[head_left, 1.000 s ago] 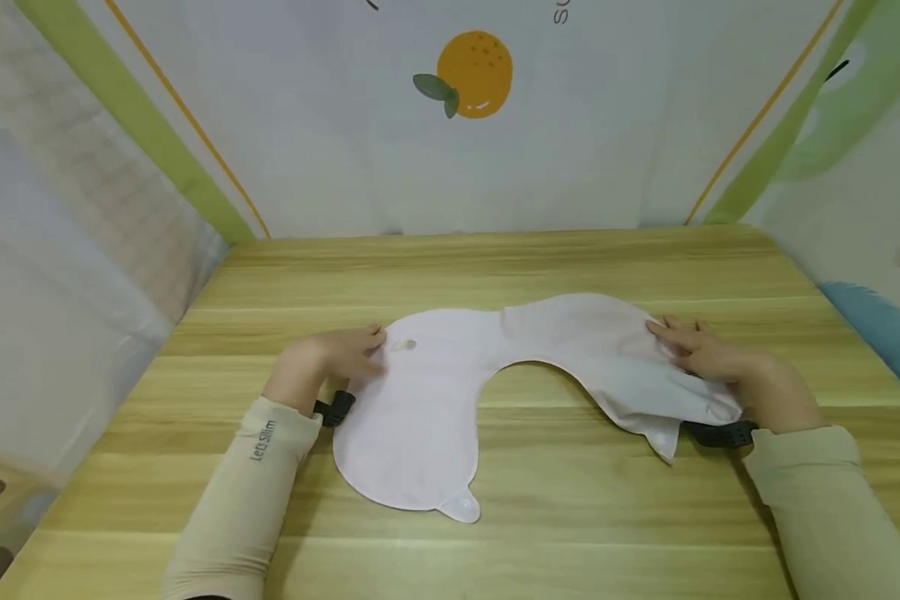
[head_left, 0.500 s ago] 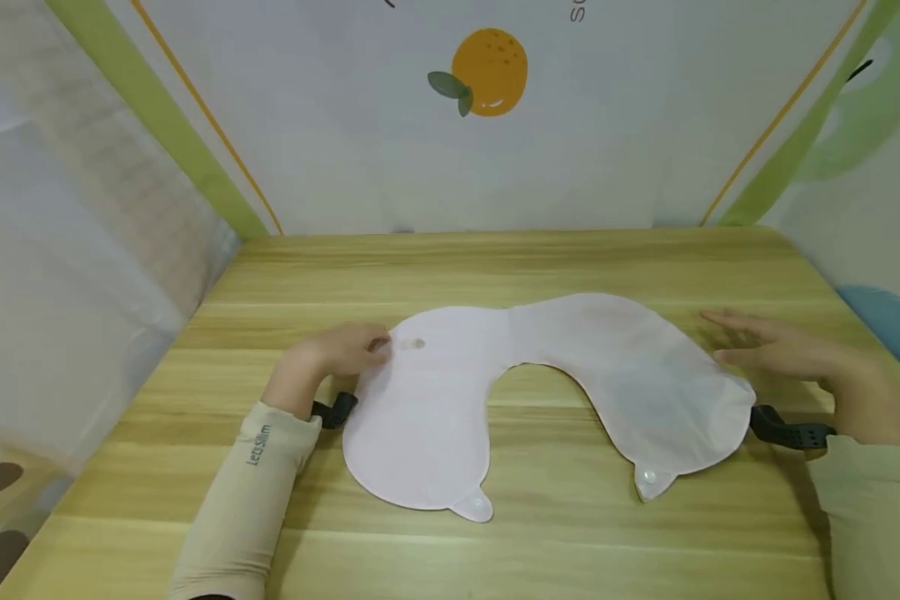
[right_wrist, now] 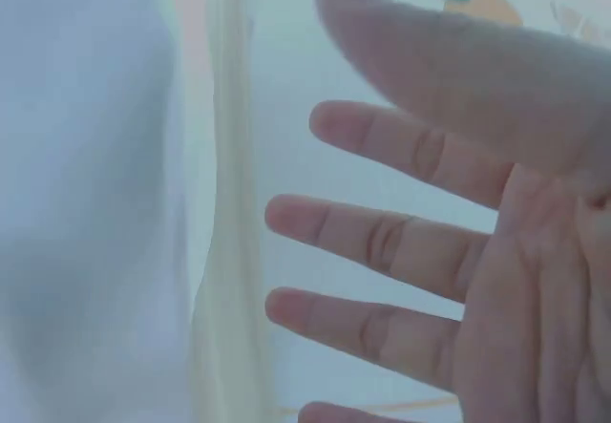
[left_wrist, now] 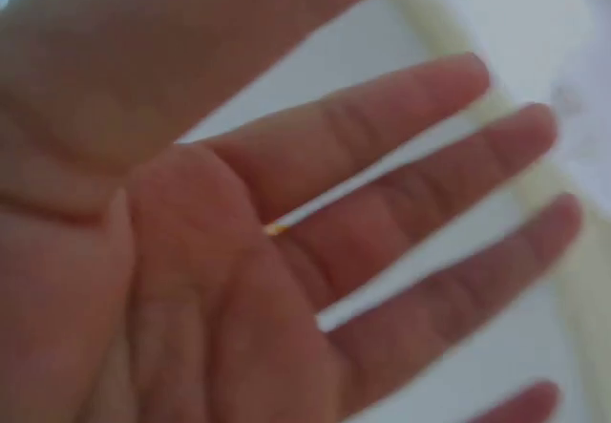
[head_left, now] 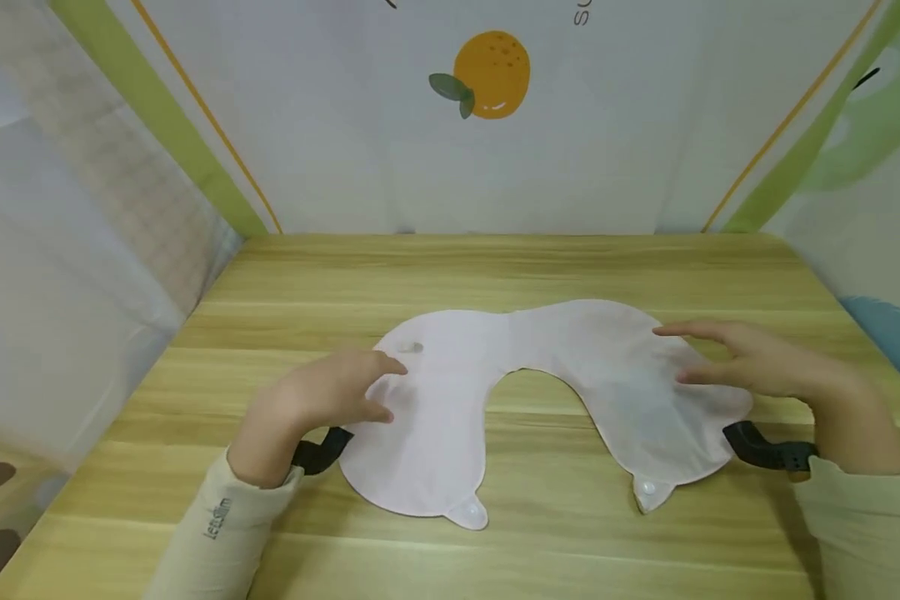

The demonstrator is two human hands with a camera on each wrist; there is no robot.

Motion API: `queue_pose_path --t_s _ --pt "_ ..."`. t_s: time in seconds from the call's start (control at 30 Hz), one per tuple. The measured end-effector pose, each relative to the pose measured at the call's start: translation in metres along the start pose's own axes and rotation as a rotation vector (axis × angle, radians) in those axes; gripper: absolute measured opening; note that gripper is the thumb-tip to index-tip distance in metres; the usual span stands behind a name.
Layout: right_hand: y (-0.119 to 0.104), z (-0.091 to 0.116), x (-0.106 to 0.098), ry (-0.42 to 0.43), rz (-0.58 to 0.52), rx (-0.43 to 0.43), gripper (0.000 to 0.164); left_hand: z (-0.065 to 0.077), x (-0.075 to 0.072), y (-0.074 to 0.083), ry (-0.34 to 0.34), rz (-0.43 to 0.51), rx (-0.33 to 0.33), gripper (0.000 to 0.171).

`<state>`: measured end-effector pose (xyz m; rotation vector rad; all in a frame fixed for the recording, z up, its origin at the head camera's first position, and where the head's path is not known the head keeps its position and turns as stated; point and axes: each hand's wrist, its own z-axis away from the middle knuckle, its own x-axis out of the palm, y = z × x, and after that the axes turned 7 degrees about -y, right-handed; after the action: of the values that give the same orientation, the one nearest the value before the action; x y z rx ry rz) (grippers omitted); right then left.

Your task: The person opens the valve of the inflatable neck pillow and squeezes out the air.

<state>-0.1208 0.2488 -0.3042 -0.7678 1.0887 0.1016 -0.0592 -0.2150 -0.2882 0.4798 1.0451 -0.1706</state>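
Observation:
A flat, deflated U-shaped neck pillow, pale pinkish white, lies on the wooden table with its opening toward me. Each lower end carries a small tab with a snap button, the left tab and the right tab. A small clear valve sits on the upper left part. My left hand is over the pillow's left edge, fingers spread and holding nothing. Over the right lobe is my right hand, its fingers extended. Both wrist views show straight, parted fingers with bare palms; whether either touches the fabric I cannot tell.
The wood-grain table reaches back to a white curtain printed with an orange. More printed cloth hangs at both sides. A black wrist strap shows by the right wrist.
The right hand let go of the pillow's right lobe, which now lies unfolded; that hand moved out right, then back over it. The left hand released the left edge and lifted, its fingers spreading.

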Motion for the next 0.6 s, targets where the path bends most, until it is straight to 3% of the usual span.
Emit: queue_pose_path --t_s 0.17,0.37,0.47,0.6 --pt "-0.013 0.002 0.007 0.029 0.049 -0.046 0.052 0.014 0.024 -0.011 0.054 -0.040 0.043 0.053" --pt "-0.003 0.004 0.022 0.061 0.066 -0.123 0.053 0.024 0.038 -0.022 0.104 -0.068 0.054 0.061" --pt "0.002 0.003 0.028 0.068 0.038 -0.156 0.052 0.025 0.043 -0.024 0.097 -0.047 0.050 0.068" --pt "0.000 0.006 0.034 0.062 0.032 -0.134 0.051 0.024 0.050 -0.025 0.073 0.001 0.035 0.078"
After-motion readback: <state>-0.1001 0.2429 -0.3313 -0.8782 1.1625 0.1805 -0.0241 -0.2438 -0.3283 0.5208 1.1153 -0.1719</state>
